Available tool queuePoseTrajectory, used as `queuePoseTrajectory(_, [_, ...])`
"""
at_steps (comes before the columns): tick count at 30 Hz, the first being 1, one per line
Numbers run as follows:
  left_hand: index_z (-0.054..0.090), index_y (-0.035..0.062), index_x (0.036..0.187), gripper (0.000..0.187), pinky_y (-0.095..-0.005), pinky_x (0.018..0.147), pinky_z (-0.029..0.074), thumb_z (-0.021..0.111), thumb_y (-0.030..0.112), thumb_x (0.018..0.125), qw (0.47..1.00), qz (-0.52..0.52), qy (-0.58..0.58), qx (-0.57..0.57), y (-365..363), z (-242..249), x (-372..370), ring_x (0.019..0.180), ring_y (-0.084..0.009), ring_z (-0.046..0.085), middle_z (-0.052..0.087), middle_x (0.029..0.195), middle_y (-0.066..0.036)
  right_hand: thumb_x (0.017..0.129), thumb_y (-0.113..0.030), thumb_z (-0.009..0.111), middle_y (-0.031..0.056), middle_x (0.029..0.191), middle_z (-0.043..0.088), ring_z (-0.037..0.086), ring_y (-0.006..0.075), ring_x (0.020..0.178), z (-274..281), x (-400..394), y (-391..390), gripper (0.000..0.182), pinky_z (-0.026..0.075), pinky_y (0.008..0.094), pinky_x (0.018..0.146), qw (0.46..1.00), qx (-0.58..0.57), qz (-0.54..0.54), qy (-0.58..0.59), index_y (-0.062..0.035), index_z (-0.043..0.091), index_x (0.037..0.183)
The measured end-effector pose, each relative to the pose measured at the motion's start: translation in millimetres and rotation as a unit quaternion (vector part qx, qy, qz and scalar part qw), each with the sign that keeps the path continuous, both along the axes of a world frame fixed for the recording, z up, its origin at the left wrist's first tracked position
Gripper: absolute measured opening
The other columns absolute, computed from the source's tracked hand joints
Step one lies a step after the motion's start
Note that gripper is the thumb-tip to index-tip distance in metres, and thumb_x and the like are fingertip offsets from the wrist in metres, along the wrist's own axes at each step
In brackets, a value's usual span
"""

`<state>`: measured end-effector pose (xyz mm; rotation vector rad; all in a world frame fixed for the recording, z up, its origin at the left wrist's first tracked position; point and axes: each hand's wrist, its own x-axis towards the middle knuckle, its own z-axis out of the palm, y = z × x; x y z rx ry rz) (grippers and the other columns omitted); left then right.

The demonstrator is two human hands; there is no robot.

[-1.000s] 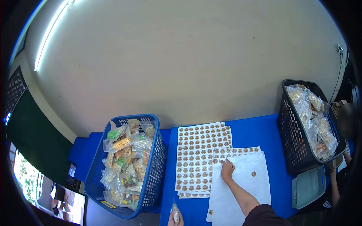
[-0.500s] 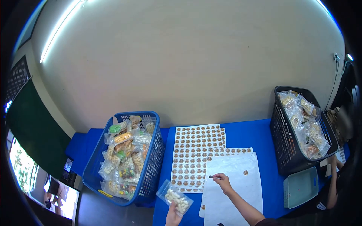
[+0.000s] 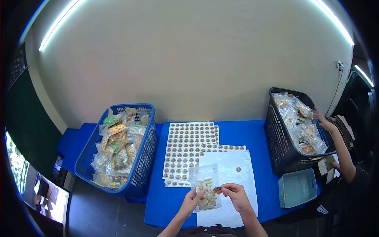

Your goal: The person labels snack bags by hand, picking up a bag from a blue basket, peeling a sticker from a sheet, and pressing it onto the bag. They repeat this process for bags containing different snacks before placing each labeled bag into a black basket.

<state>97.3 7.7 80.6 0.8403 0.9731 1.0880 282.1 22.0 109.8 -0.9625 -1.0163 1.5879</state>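
My left hand (image 3: 191, 202) grips the left edge of a clear plastic bag (image 3: 206, 177) filled with white, oblong pieces. Between the fingertips of my right hand (image 3: 237, 196) is a small round brown sticker (image 3: 217, 190), which overlaps the bag's right side in this view. Below the bag lies a white backing sheet (image 3: 231, 164) with a single round sticker (image 3: 238, 169) on it. Printed sticker sheets (image 3: 189, 146) with rows of matching round stickers are stacked behind and to the left.
A blue basket (image 3: 145, 138) of filled bags stands at the left. On the right is a black basket (image 3: 273, 146) of bags, with another person's hand (image 3: 324, 123) at its far rim. A grey-green bin (image 3: 282, 193) sits in front. Blue cloth (image 3: 250, 134) covers the table.
My left hand has brought the bag rightward over the white sheet, and my right hand has met it with the sticker. Another person's hand has risen to the black basket. The view has shifted.
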Motion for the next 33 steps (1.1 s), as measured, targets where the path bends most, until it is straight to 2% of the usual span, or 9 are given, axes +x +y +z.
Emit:
queuePoseTrajectory(3, [0.053,-0.0010,0.105,0.030,-0.0206,0.068,0.043,0.052,0.023,0.087,0.999,-0.028,0.024,-0.003,-3.4,1.1,7.4,0.078,-0.0068,0.054,0.059,0.092,-0.005,0.076,-0.004,0.061,0.0060,0.079,0.061,0.053,0.0080,0.072,13.0,-4.4,-7.0,0.017,0.042,0.0211,0.066,0.995,0.056,-0.018,-0.086,0.0035,0.062,0.091])
queuePoseTrajectory(7, [0.054,-0.0010,0.104,0.032,-0.0199,0.067,0.042,0.050,0.026,0.088,0.997,-0.071,0.043,0.006,-2.5,7.0,10.4,0.077,-0.0058,0.053,0.060,0.088,-0.004,0.073,-0.006,0.065,0.0047,0.072,0.062,0.052,0.0060,0.066,17.7,0.4,-10.7,0.022,0.040,0.0199,0.061,0.973,0.118,-0.015,-0.198,0.0015,0.060,0.094])
queuePoseTrajectory(11, [0.054,-0.0010,0.104,0.035,-0.0200,0.067,0.042,0.048,0.029,0.088,0.995,-0.082,0.062,0.016,1.3,5.7,8.8,0.077,-0.0058,0.052,0.059,0.089,-0.003,0.071,-0.007,0.067,0.0040,0.069,0.061,0.050,0.0050,0.060,20.9,-1.4,-10.3,0.025,0.039,0.0195,0.058,0.963,0.139,-0.043,-0.225,-0.0010,0.055,0.092])
queuePoseTrajectory(14, [0.056,-0.0003,0.099,0.033,-0.0183,0.059,0.041,0.046,0.030,0.089,0.992,-0.069,0.093,0.050,0.6,22.4,10.5,0.071,-0.0048,0.052,0.060,0.083,-0.003,0.070,-0.008,0.068,0.0040,0.068,0.062,0.049,0.0048,0.058,21.2,-1.3,-5.9,0.026,0.038,0.0193,0.056,0.957,0.151,-0.034,-0.244,-0.0022,0.053,0.091])
queuePoseTrajectory(17, [0.055,-0.0001,0.100,0.033,-0.0179,0.058,0.039,0.047,0.030,0.089,0.993,-0.077,0.086,0.040,3.1,20.2,7.3,0.069,-0.0038,0.051,0.060,0.082,-0.002,0.070,-0.008,0.068,0.0045,0.068,0.062,0.049,0.0049,0.058,22.5,-0.7,-2.5,0.026,0.037,0.0193,0.056,0.952,0.161,-0.019,-0.259,-0.0022,0.053,0.090])
queuePoseTrajectory(20, [0.053,-0.0005,0.106,0.038,-0.0203,0.068,0.042,0.049,0.032,0.088,0.992,-0.097,0.076,0.027,4.2,14.9,3.3,0.079,-0.0057,0.052,0.059,0.091,-0.003,0.070,-0.008,0.068,0.0048,0.068,0.062,0.049,0.0049,0.057,21.7,-1.3,-0.6,0.026,0.037,0.0194,0.055,0.951,0.159,-0.015,-0.263,-0.0023,0.053,0.090])
queuePoseTrajectory(23, [0.054,-0.0005,0.105,0.035,-0.0188,0.063,0.042,0.052,0.029,0.086,0.995,-0.078,0.058,0.031,4.5,4.2,4.0,0.075,-0.0048,0.053,0.060,0.087,-0.003,0.070,-0.009,0.068,0.0048,0.068,0.063,0.049,0.0050,0.057,23.1,-3.5,-2.1,0.027,0.037,0.0196,0.055,0.952,0.154,-0.012,-0.265,-0.0024,0.052,0.091])
queuePoseTrajectory(29, [0.055,0.0000,0.103,0.030,-0.0162,0.053,0.040,0.057,0.022,0.084,0.993,-0.081,0.076,0.038,-0.6,16.8,3.6,0.064,-0.0027,0.053,0.061,0.078,-0.002,0.071,-0.009,0.068,0.0045,0.066,0.062,0.047,0.0050,0.055,27.3,-5.8,-4.3,0.029,0.037,0.0197,0.054,0.949,0.157,-0.014,-0.274,-0.0023,0.051,0.093])
queuePoseTrajectory(33, [0.053,-0.0014,0.105,0.031,-0.0165,0.052,0.040,0.057,0.021,0.084,0.995,-0.065,0.058,0.043,0.7,0.1,5.2,0.064,-0.0032,0.053,0.061,0.078,-0.003,0.071,-0.009,0.067,0.0039,0.063,0.061,0.047,0.0046,0.055,33.0,-7.7,-8.7,0.029,0.036,0.0195,0.054,0.944,0.154,-0.024,-0.292,-0.0022,0.051,0.094])
